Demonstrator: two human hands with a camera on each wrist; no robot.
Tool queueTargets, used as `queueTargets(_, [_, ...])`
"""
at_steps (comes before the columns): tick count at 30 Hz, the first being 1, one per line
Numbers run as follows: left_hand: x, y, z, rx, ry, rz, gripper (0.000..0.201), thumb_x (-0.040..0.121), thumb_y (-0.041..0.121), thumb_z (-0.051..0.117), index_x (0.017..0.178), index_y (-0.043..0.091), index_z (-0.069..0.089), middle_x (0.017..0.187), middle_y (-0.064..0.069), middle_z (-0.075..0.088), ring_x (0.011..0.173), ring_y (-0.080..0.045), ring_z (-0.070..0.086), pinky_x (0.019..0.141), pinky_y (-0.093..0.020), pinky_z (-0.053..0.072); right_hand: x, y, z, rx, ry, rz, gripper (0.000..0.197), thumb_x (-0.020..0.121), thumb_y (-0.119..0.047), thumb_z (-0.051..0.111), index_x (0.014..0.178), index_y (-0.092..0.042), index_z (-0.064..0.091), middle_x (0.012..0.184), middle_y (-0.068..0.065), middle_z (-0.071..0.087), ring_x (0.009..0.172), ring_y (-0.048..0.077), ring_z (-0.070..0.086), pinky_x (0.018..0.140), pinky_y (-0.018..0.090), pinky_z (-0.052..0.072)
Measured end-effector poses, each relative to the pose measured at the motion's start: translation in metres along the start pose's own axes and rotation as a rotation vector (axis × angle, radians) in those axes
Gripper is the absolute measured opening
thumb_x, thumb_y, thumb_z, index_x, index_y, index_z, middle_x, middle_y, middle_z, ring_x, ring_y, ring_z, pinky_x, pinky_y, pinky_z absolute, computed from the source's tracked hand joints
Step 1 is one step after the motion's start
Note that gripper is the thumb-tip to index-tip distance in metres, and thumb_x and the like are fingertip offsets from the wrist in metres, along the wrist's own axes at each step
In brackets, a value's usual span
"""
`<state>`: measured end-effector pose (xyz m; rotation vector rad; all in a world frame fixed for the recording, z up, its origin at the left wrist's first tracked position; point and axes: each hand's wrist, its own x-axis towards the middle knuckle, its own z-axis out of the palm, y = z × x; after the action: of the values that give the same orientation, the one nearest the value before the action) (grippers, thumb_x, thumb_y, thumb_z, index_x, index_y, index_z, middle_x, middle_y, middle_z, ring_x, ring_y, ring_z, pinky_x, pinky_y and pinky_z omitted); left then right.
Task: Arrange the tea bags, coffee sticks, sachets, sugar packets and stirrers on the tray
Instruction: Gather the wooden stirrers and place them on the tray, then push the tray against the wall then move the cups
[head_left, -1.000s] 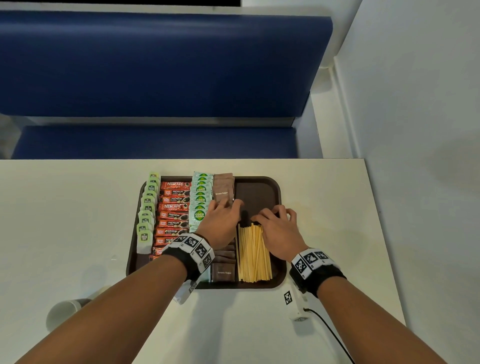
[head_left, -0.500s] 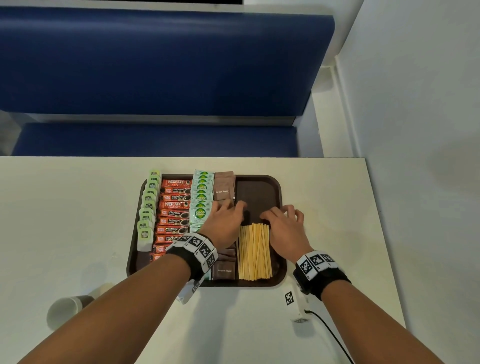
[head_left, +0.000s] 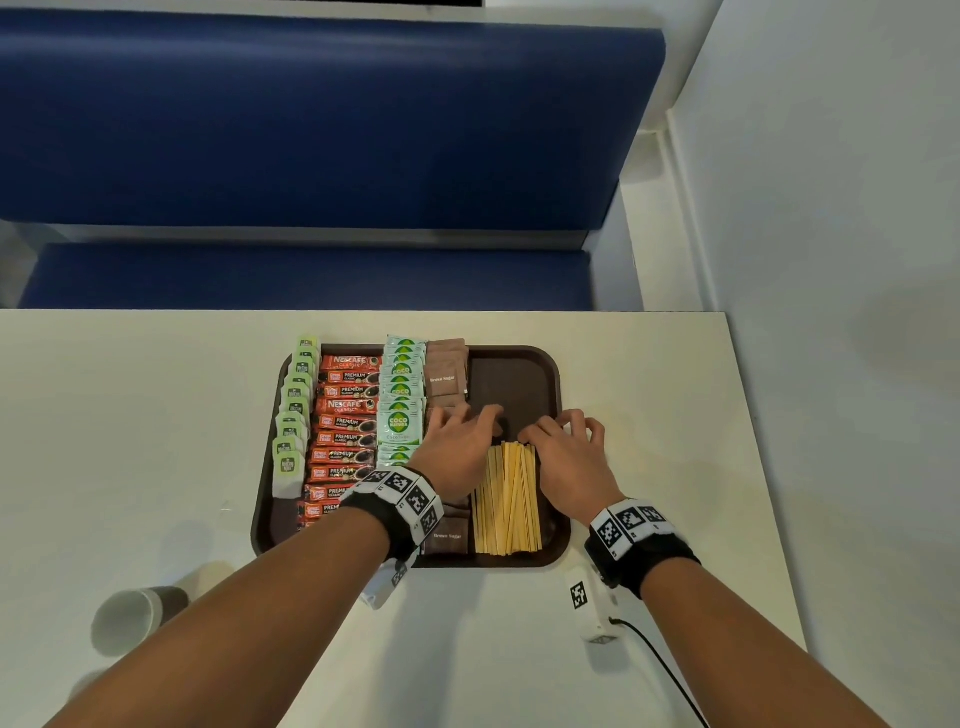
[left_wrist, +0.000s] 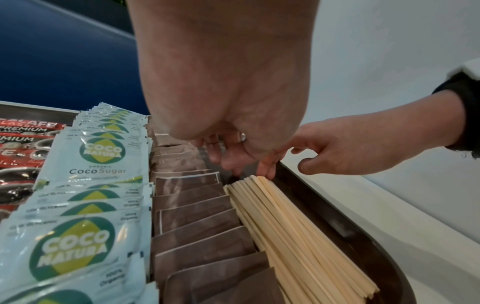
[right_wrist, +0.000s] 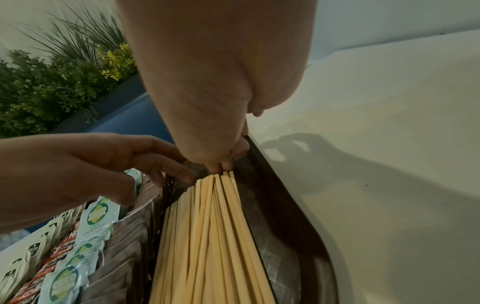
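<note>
Both hands have crept a bit further up the tray compared with a second ago, and the stirrers look tighter and squarer now, so this reads to me like the final tidy-up of that bundle rather than placing anything new. The left hand has relaxed fingers resting at the far end of the stirrers, right where they meet the brown sugar packets, not gripping anything as far as I can see. The right hand has its fingertips pressed against the far ends of the stirrers, fingers bent but pushing rather than holding. The bundle sits in the near right part of the tray, just beside its right rim. Everything else is already lined up in rows: tea bags along the left edge, coffee sticks next, then the coco sugar sachets, then the brown packets. So I'd say the task is nearly done. Room-wise, the far right corner of the tray is bare, which gives space to slide the stirrers forward if wanted. The right side is tight though, the sticks nearly touch the rim, and a careless nudge left could ruffle the brown packets. A paper cup lies near the front left of the tabletop, well apart from the tray.
</note>
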<state>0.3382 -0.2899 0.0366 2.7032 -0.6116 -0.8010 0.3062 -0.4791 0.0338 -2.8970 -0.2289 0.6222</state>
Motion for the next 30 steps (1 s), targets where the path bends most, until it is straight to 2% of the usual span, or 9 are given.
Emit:
queueTargets(5, [-0.002, -0.001, 0.002, -0.030, -0.025, 0.021, 0.079, 0.095, 0.002, 0.049, 0.166, 0.015, 0.018, 0.157, -0.003, 0.058, 0.159, -0.036, 0.028, 0.127, -0.061, 0.014, -0.005, 0.001, -0.006, 0.026, -0.010, -0.008, 0.044, 0.104, -0.021, 0.055, 0.147, -0.031, 0.052, 0.151, -0.005, 0.052, 0.149, 0.027, 0.030, 0.120, 0.050, 0.021])
queueTargets(12, [-0.006, -0.003, 0.004, -0.076, -0.040, 0.032, 0.076, 0.097, 0.004, 0.051, 0.165, 0.018, 0.020, 0.158, 0.004, 0.058, 0.160, -0.033, 0.026, 0.126, -0.060, 0.014, -0.006, 0.000, -0.003, 0.006, -0.011, -0.016, 0.043, 0.104, -0.025, 0.059, 0.146, -0.030, 0.053, 0.150, -0.004, 0.052, 0.149, 0.029, 0.030, 0.119, 0.051, 0.023])
queueTargets(18, [-0.009, 0.000, 0.001, -0.161, 0.033, -0.005, 0.078, 0.097, 0.000, 0.052, 0.166, 0.020, 0.021, 0.160, 0.001, 0.055, 0.160, -0.030, 0.025, 0.128, -0.056, 0.011, -0.005, 0.001, 0.000, 0.013, -0.008, -0.003, 0.048, 0.103, -0.020, 0.059, 0.149, -0.032, 0.049, 0.153, -0.005, 0.049, 0.150, 0.029, 0.028, 0.121, 0.051, 0.022])
queueTargets(20, [-0.014, 0.002, -0.009, -0.277, 0.107, -0.065, 0.077, 0.098, 0.001, 0.055, 0.165, 0.025, 0.026, 0.161, -0.002, 0.052, 0.160, -0.028, 0.026, 0.131, -0.055, 0.013, -0.008, 0.002, -0.001, 0.076, 0.022, 0.030, 0.050, 0.103, -0.018, 0.057, 0.151, -0.032, 0.048, 0.155, -0.004, 0.046, 0.150, 0.028, 0.028, 0.123, 0.049, 0.022])
queueTargets(24, [-0.031, -0.016, -0.030, -0.530, 0.345, -0.192, 0.060, 0.100, 0.006, 0.061, 0.152, 0.034, 0.048, 0.152, 0.007, 0.052, 0.149, -0.018, 0.040, 0.127, -0.047, 0.035, -0.019, 0.009, 0.002, 0.264, 0.176, 0.150, 0.052, 0.101, -0.007, 0.058, 0.148, -0.027, 0.052, 0.150, 0.001, 0.049, 0.141, 0.027, 0.037, 0.118, 0.044, 0.034])
queueTargets(27, [-0.058, -0.045, -0.048, -0.606, 0.561, -0.290, 0.049, 0.102, 0.004, 0.061, 0.146, 0.025, 0.058, 0.147, 0.007, 0.058, 0.141, -0.013, 0.050, 0.122, -0.038, 0.041, -0.030, 0.016, 0.008, 0.457, 0.311, 0.247, 0.048, 0.100, -0.004, 0.059, 0.145, -0.021, 0.056, 0.144, 0.006, 0.051, 0.132, 0.027, 0.044, 0.110, 0.042, 0.045])
queueTargets(29, [-0.081, -0.069, -0.056, -0.658, 0.695, -0.407, 0.044, 0.103, 0.003, 0.059, 0.144, 0.019, 0.059, 0.145, 0.004, 0.061, 0.135, -0.014, 0.055, 0.118, -0.042, 0.046, -0.035, 0.021, 0.014, 0.555, 0.367, 0.339, 0.048, 0.102, -0.007, 0.058, 0.148, -0.020, 0.053, 0.145, 0.008, 0.048, 0.130, 0.027, 0.047, 0.106, 0.039, 0.047])
queueTargets(30, [-0.094, -0.082, -0.056, -0.680, 0.746, -0.478, 0.043, 0.104, 0.004, 0.058, 0.144, 0.018, 0.059, 0.145, 0.001, 0.061, 0.134, -0.016, 0.056, 0.116, -0.044, 0.048, -0.037, 0.024, 0.019, 0.576, 0.387, 0.374, 0.050, 0.102, -0.009, 0.059, 0.150, -0.019, 0.051, 0.145, 0.009, 0.047, 0.129, 0.029, 0.050, 0.105, 0.041, 0.049])
